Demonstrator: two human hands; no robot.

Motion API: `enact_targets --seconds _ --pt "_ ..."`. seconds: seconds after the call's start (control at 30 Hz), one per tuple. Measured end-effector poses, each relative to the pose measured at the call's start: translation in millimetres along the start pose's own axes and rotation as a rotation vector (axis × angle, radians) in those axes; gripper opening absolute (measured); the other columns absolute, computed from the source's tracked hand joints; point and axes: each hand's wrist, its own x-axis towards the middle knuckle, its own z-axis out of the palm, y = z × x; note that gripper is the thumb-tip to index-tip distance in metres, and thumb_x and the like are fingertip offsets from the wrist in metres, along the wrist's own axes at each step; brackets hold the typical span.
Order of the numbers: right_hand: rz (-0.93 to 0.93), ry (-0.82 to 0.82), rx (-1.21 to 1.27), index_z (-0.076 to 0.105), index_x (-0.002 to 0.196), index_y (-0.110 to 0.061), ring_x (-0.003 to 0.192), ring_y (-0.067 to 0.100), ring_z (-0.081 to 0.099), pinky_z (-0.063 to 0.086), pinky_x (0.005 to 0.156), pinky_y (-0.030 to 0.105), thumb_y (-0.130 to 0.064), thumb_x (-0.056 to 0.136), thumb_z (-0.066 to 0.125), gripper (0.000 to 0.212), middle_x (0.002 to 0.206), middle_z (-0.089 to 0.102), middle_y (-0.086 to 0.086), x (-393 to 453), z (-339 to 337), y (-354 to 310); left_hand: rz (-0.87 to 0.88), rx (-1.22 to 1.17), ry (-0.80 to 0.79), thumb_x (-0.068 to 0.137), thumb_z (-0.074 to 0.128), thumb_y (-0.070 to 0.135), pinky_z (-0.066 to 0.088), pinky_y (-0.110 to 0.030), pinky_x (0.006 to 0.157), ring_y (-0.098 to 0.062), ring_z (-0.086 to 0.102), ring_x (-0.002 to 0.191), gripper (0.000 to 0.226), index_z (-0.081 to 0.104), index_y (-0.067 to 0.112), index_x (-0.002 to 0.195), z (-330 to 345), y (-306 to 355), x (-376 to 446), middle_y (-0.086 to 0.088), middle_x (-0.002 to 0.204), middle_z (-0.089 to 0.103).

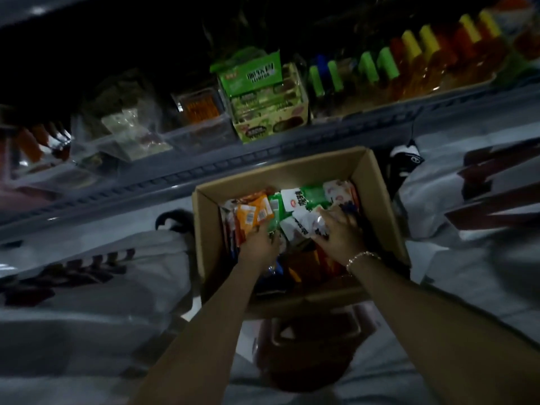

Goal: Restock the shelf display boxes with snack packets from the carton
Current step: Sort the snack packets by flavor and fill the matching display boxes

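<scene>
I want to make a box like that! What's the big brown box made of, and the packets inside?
The big brown open-topped box looks like matte cardboard: plain tan walls, folded flaps. The small orange, green and white snack packets seem to be glossy plastic film, since they crinkle and shine.

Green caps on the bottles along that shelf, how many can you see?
4: all on the shelf's right half, in a row, at and, between a blue cap and the yellow caps. More may be hidden in the dark.

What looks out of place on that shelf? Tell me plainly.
One green packet sticks up tilted above the yellow display box, not seated like the packets below it. Both hands are in the carton. Nothing looks spilled or damaged.
</scene>
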Motion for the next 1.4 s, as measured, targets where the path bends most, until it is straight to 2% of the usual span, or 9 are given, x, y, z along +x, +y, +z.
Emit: enact_targets --seconds 0.2,0.33,0.5,0.77,1.0,1.1,1.17,1.27,1.4 --pt "0.198 -0.122 0.132 0.006 0.152 -0.026 0.145 0.034 -0.003 0.011 0.115 0.048 -0.046 0.092 0.051 0.078 0.158 -0.007 0.011 15.4 6.3 14.1 -0.061 -0.255 -0.044 0.1 0.043 0.029 0.034 -0.036 0.108 -0.03 0.037 0.135 0.052 0.027 0.022 0.149 22.3 2.0 12.8 -0.008 0.151 0.034" --pt "0.194 -0.114 0.135 0.011 0.152 -0.025 0.143 0.036 0.007 0.016 0.114 0.049 -0.039 0.092 0.054 0.074 0.158 0.004 0.01 24.1 12.6 22.0 -0.144 -0.168 -0.035 0.099 0.042 0.037 0.036 -0.044 0.107 -0.037 0.035 0.135 0.052 0.032 0.019 0.147 35.9 5.2 20.6 -0.018 0.15 0.03" --pt "0.197 0.001 0.152 0.024 0.148 -0.029 0.133 0.035 0.021 0.028 0.108 0.045 -0.028 0.091 0.058 0.067 0.151 0.019 0.009 35.4 14.5 22.7 -0.141 -0.073 0.031 0.102 0.039 0.035 0.032 -0.031 0.104 -0.031 0.033 0.135 0.05 0.031 0.018 0.148 41.4 23.2 24.5 -0.018 0.154 0.016" --pt "0.31 -0.01 0.245 0.02 0.148 -0.039 0.142 0.037 0.006 0.022 0.111 0.054 -0.037 0.086 0.064 0.076 0.159 0.001 0.005 42.9 22.6 27.4 -0.167 -0.266 0.211 0.096 0.055 0.021 0.041 -0.031 0.088 -0.032 0.052 0.114 0.029 0.061 0.003 0.119 43.3 29.2 30.6 -0.019 0.121 0.057" --pt "0.281 0.013 0.284 0.017 0.151 -0.022 0.141 0.032 0.012 0.023 0.112 0.049 -0.042 0.081 0.069 0.089 0.155 0.014 0.005 36.7 21.1 20.8 -0.3 -0.591 0.336 0.085 0.072 0.016 0.04 -0.021 0.075 -0.015 0.057 0.098 0.043 0.053 0.003 0.121 47.8 49.8 27.4 -0.006 0.103 0.062" --pt "0.262 0.019 0.322 0.022 0.15 -0.017 0.141 0.03 0.014 0.024 0.114 0.045 -0.041 0.083 0.067 0.084 0.154 0.016 0.006 34.4 24.4 19.9 -0.343 -0.812 0.299 0.08 0.077 0.015 0.047 -0.028 0.079 -0.022 0.063 0.097 0.025 0.061 0.004 0.095 50.1 55.7 35.9 -0.004 0.099 0.067" --pt "0.247 0.019 0.37 0.028 0.148 -0.019 0.14 0.029 0.017 0.027 0.113 0.044 -0.044 0.084 0.065 0.078 0.152 0.017 0.005 32.9 25.6 20.8 -0.403 -0.88 0.188 0.081 0.076 0.022 0.047 -0.035 0.093 -0.027 0.059 0.111 0.031 0.064 0.009 0.107 48.5 60.3 38.6 -0.005 0.113 0.064" --pt "0.225 -0.037 0.406 0.035 0.144 -0.03 0.14 0.029 0.013 0.025 0.113 0.047 -0.047 0.087 0.06 0.064 0.153 0.014 0.003 31.7 27.7 21.4 -0.515 -0.915 0.077 0.083 0.073 0.031 0.044 -0.038 0.1 -0.03 0.048 0.127 0.07 0.042 0.007 0.141 47.8 63.6 40.2 -0.008 0.142 0.046" --pt "0.199 -0.03 0.341 0.023 0.149 -0.025 0.141 0.03 0.014 0.026 0.113 0.048 -0.035 0.09 0.06 0.071 0.154 0.016 0.003 36.1 28.7 25.7 -0.488 -0.966 0.084 0.081 0.075 0.027 0.044 -0.038 0.099 -0.025 0.05 0.12 0.063 0.047 0.011 0.135 47.5 65.1 36.1 0.0 0.125 0.052"
